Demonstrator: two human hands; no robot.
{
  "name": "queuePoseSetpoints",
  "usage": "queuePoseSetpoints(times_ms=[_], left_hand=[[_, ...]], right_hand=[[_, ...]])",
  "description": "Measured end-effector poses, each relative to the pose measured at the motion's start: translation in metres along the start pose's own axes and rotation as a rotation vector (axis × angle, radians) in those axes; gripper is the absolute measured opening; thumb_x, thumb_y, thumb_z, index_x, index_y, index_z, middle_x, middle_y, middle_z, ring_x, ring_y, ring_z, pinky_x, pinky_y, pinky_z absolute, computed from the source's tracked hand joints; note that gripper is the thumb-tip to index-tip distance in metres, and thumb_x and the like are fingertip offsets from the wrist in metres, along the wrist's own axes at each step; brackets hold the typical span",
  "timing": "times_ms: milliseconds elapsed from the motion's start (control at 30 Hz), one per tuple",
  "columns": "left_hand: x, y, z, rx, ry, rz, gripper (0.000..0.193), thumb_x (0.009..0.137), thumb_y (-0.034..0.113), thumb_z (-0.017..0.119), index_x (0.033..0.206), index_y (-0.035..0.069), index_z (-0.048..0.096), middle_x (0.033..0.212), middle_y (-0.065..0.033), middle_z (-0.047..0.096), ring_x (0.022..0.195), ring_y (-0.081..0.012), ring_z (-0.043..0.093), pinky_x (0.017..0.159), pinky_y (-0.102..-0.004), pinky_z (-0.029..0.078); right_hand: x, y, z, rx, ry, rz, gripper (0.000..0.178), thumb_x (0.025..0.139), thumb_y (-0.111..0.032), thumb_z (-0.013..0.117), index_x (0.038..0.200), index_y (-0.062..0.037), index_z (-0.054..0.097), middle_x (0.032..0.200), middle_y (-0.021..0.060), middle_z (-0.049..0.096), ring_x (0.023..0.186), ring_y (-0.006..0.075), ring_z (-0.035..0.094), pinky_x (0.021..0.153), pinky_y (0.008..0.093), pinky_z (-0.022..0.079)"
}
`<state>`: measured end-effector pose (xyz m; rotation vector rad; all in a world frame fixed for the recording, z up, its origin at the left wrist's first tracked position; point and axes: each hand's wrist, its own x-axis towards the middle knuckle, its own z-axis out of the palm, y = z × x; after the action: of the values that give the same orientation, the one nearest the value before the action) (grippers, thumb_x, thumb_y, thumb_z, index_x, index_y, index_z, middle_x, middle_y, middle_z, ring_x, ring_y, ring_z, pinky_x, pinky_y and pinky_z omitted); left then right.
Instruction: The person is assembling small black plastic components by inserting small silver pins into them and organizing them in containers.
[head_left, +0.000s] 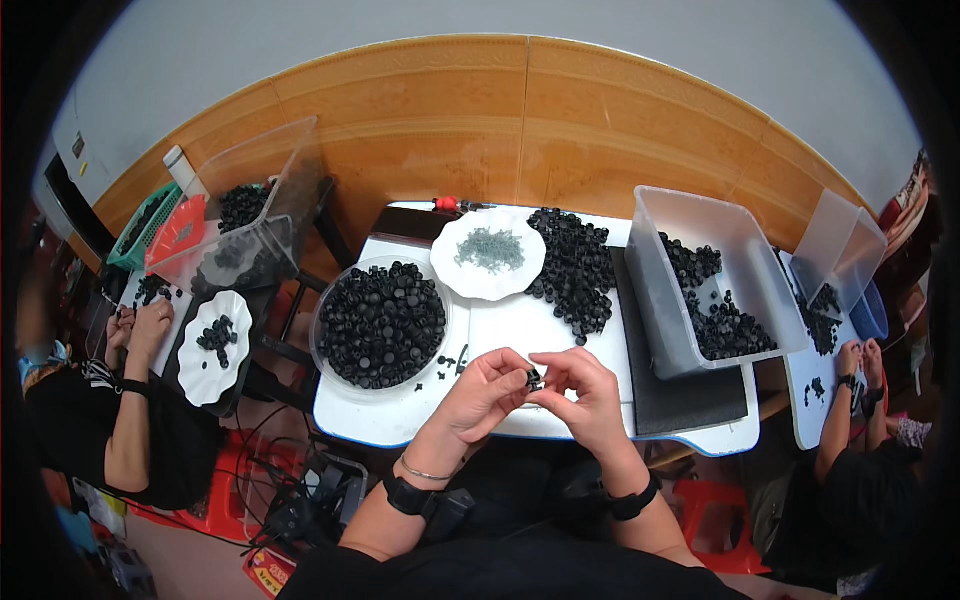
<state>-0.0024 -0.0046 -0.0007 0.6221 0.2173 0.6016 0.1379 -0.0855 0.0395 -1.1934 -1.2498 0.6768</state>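
A: What is at the back?
B: A pale wall (400, 22) with a wood panel (420, 110) across its lower part. In front stands the white bench (500, 330), edged in blue.
A: Biggest thing on it?
B: The clear tub (650, 295) by the right edge, with black pieces inside. A black mat (690, 400) lies partly under it, reaching toward the near right corner.
A: And on the left?
B: A round bowl (317, 340) near the left edge, full of black caps (380, 325). A loose heap (572, 265) of black pieces runs in from the far edge. Just left of it, the white plate (450, 278) carries small, see-through bits (490, 250).
A: The hands?
B: Over the middle of the near edge. The left hand (485, 390) pinches with thumb and fingers; the right hand (585, 390) pinches from the other side.
A: Anything smaller?
B: A red-handled tool (450, 204) at the far edge, behind the plate.
A: What is being pinched?
B: One small dark part (535, 380), between both hands' fingertips and half hidden by them.
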Motion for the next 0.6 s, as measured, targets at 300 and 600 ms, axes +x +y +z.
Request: queuePoseSetpoints(times_ms=[300, 600], left_hand=[[0.0, 0.008, -0.004, 0.001, -0.104, -0.123, 0.03, 0.08, 0.013, 0.068, 0.099, 0.008, 0.045, 0.086, -0.0035, 0.06, 0.074, -0.0096, 0.059, 0.063, -0.0214, 0.049], [-0.01, 0.013, 0.007, 0.448, -0.045, 0.091, 0.037, 0.076, -0.004, 0.065, 0.112, 0.0, 0.054, 0.091, -0.0058, 0.059, 0.08, -0.0088, 0.057, 0.071, -0.0222, 0.05]], right_hand=[[-0.002, -0.004, -0.005, -0.176, -0.158, -0.046, 0.028, 0.068, -0.008, 0.076, 0.095, -0.0051, 0.067, 0.071, 0.0025, 0.054, 0.058, 0.0086, 0.053, 0.052, 0.0221, 0.043], [-0.004, 0.007, -0.005, -0.187, -0.06, -0.028, 0.022, 0.069, -0.006, 0.074, 0.089, -0.0008, 0.066, 0.072, 0.0037, 0.055, 0.057, 0.0078, 0.052, 0.051, 0.021, 0.042]])
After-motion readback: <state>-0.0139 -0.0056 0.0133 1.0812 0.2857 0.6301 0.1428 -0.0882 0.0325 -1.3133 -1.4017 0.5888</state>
